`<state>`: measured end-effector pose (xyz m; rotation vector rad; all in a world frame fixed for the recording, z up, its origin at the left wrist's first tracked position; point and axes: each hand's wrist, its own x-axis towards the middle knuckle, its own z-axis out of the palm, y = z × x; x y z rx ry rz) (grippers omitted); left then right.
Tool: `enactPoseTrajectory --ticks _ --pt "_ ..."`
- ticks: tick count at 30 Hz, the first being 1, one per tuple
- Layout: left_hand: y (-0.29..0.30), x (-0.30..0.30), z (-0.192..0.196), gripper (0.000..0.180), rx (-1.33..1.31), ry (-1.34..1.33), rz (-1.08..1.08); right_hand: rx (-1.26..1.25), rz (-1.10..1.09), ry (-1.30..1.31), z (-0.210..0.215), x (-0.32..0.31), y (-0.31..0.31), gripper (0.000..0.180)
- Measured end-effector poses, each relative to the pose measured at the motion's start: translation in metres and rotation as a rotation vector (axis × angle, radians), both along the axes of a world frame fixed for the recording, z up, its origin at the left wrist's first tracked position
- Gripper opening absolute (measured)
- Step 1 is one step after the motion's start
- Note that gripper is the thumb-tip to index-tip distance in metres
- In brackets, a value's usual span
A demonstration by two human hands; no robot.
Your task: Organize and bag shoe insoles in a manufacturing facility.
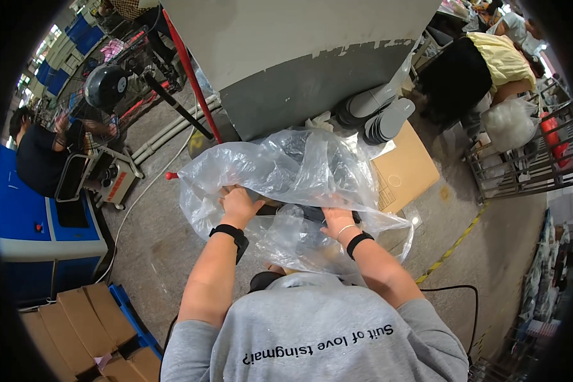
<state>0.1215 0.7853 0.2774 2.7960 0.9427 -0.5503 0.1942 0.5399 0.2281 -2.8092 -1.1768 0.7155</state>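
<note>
A large clear plastic bag (325, 159) lies bunched in front of me, its mouth toward my body. My left hand (237, 205) is at the left of the mouth, fingers bent over the film and thumb pointing right. At the right side, my right hand (339, 220) closes on the film beside a dark item; its fingertips are partly covered by plastic. Between my hands a long dark item (309, 212) shows inside the bag. More dark shapes blur through the film, and I cannot make out their kind.
Beyond the bag stands a grey-and-white pillar (299, 83). Stacks of grey rounded plates (388, 121) sit beside a flat cardboard sheet (410, 169). A red pole (191, 70) leans at left. Cardboard boxes (76, 325) and a blue machine (28, 223) are left; a metal rack (522, 159) is right.
</note>
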Motion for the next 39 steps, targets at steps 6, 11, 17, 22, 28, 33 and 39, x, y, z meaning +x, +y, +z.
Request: enactPoseTrajectory --ticks 6,11,17,22,28,33,39 --pt "0.003 0.018 -0.018 0.087 -0.004 0.074 0.004 0.013 0.097 -0.159 -0.022 0.017 -0.004 0.091" --pt "0.027 0.01 -0.061 0.061 0.024 -0.029 -0.117 0.017 0.048 -0.014 -0.029 0.019 -0.001 0.083" --pt "0.053 0.007 -0.076 0.033 -0.061 -0.23 -0.035 0.158 -0.001 0.19 -0.001 0.043 -0.01 0.09" --pt "0.065 0.017 -0.047 0.029 -0.088 -0.115 -0.206 0.409 -0.136 0.225 0.029 0.061 -0.02 0.093" --pt "0.061 0.03 -0.031 0.031 -0.577 -0.629 0.091 0.85 -0.494 1.483 0.066 0.079 -0.043 0.086" --pt "0.049 0.043 0.04 0.033 -1.296 -0.619 0.62 0.812 -0.339 1.623 0.139 0.054 -0.062 0.095" --pt "0.046 0.042 0.053 0.029 -1.379 -0.423 0.437 1.118 -0.489 1.527 0.14 0.043 -0.174 0.08"
